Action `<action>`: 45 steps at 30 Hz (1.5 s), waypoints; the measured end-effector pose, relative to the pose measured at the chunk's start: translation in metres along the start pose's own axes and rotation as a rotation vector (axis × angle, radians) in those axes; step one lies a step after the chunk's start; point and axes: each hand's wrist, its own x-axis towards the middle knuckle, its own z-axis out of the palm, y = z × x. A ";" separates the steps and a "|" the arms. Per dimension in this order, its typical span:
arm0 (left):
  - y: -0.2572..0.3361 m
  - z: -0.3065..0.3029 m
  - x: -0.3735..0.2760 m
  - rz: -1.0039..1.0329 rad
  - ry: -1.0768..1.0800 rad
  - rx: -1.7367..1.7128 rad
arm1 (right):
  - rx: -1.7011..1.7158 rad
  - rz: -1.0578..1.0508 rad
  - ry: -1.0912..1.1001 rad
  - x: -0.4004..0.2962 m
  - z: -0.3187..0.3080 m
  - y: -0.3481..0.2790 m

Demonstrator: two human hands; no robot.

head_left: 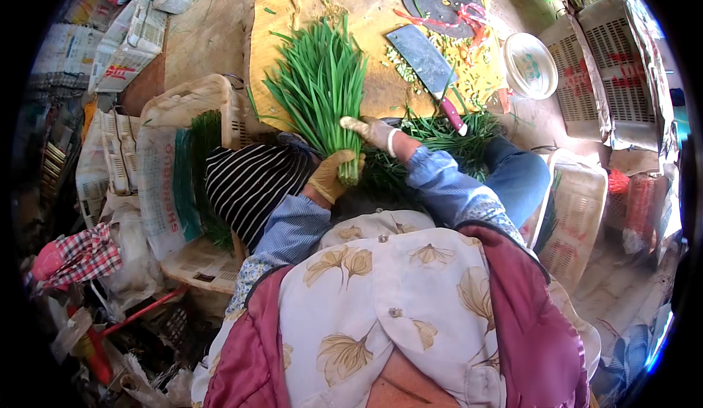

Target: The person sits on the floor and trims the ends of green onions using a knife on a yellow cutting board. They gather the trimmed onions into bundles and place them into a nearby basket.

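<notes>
A thick bunch of green garlic chives (pixel 324 78) lies over a yellow board (pixel 379 1), its leaf tips pointing away from me. My left hand (pixel 331 177), in a yellowish glove, grips the bunch near its pale cut ends. With a gloved thumb and fingers, my right hand (pixel 370 132) touches the right side of the stems; whether it grips any is hard to tell. To the right, a cleaver (pixel 423 59) with a red handle (pixel 452 116) rests on the board among chopped pale stem bits (pixel 472 86).
Loose greens (pixel 439 139) lie in front of my lap. A round dark slab (pixel 439 1) and red-pink plastic ties (pixel 475 20) are at the board's far right, beside a white tub (pixel 530 64). Plastic crates (pixel 187 97) with greens stand left; another crate (pixel 574 215) stands right.
</notes>
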 end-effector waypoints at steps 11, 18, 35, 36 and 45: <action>0.022 0.026 -0.132 0.006 -0.085 0.269 | 0.452 0.359 -0.042 -0.103 -0.037 -0.016; 0.021 0.034 -0.235 0.098 0.023 0.230 | 0.347 -0.018 0.436 -0.115 -0.027 -0.039; -0.017 0.015 -0.267 0.058 0.071 0.010 | -0.643 -0.621 0.155 -0.107 0.067 -0.155; -0.017 0.011 -0.265 0.047 0.073 0.010 | -0.500 -0.610 0.202 -0.106 0.069 -0.149; -0.015 -0.002 -0.268 0.040 -0.014 -0.029 | 0.101 0.153 0.016 -0.135 -0.025 -0.152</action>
